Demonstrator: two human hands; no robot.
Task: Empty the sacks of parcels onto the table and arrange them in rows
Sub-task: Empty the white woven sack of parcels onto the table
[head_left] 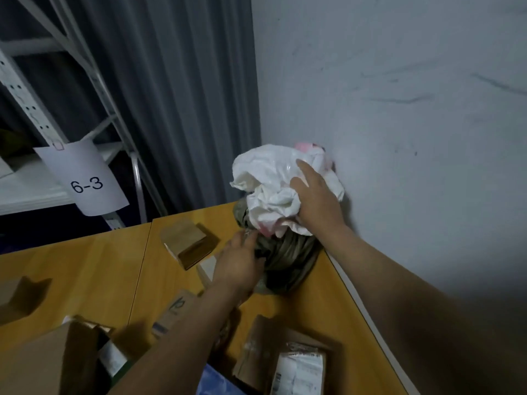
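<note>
On the orange table (pixel 85 269), in its far corner by the wall, a crumpled white sack (pixel 271 181) sits atop an olive sack (pixel 288 258), cardboard parcels (pixel 186 240) nearby, the right hand (pixel 316 201) spread flat on the white one, the left hand (pixel 239 266) touching the olive, grip unclear.

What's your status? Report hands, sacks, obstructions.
Right hand flat on white sack against the wall. Left hand at olive sack beneath, grip unclear. Cardboard box close beside the sacks; parcels not yet in rows.
</note>
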